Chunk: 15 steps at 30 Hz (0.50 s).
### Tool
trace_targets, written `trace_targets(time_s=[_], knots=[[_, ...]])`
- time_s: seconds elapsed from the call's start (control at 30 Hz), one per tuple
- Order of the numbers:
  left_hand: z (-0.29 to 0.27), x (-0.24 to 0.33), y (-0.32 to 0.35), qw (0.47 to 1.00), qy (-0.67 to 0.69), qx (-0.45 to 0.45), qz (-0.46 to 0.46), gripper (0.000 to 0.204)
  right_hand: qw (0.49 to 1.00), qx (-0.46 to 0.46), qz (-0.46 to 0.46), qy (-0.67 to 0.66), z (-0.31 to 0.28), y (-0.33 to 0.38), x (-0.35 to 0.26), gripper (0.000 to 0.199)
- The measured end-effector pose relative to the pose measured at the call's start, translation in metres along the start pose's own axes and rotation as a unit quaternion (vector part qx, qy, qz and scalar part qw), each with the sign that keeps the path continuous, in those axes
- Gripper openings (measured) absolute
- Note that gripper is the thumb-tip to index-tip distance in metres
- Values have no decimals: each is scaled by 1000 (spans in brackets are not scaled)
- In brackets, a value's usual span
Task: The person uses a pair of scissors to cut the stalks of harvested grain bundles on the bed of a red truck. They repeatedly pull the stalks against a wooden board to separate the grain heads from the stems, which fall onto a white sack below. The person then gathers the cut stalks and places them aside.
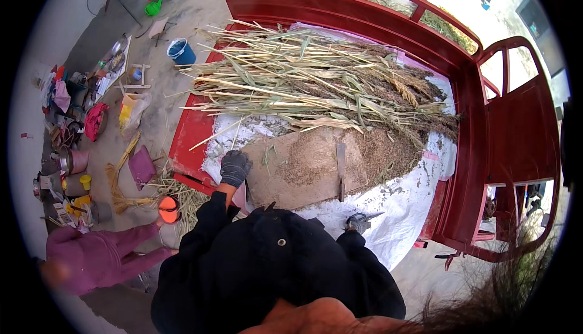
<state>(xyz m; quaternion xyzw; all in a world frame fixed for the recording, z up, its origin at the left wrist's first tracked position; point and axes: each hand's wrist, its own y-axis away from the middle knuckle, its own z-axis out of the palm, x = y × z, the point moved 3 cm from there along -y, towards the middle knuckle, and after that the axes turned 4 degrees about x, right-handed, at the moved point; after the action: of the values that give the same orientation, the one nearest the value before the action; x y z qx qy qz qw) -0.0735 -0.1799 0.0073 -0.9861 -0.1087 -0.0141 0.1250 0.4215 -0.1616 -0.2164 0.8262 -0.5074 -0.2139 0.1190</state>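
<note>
Nearest the lens is the person's own dark jacket (273, 267), filling the bottom of the view and hiding most of both arms. Off to the left a second person in a purple sleeve (100, 255) crouches on the ground near an orange cup (169, 208) and scattered straw, with a blue bucket (180, 51) farther back. Moving right, the left hand (234, 167), in a dark knit glove, lies fingers curled and pressed down on the near left corner of a brown board (297, 170), not closed round anything. The board rests on a white sheet (407, 206) spread in the bed of a red cart (516, 127), dusted with chaff and grain, and a narrow upright blade (341, 164) stands on its right half. Behind it lies a heap of dry grain stalks (322, 85), seed heads to the right. The right hand (359, 221) shows only as a gloved scrap at the board's near right corner; whether its fingers are open or closed I cannot tell. It looks like a pause between bundles in stripping the heads: the left hand seems to steady the board. The next move would call for reaching over the board to draw a fresh handful of stalks toward the blade, keeping fingers clear of its edge.
</note>
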Motion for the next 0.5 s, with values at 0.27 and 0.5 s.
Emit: trace_targets(time_s=[0.27,0.5], knots=[[60,-26,-95,996,56,-62,-42,29,807,-343,79,-474,-12,33,24,33],[125,30,-198,992,5,-123,39,49,882,-320,5,-346,-58,118,29,56]])
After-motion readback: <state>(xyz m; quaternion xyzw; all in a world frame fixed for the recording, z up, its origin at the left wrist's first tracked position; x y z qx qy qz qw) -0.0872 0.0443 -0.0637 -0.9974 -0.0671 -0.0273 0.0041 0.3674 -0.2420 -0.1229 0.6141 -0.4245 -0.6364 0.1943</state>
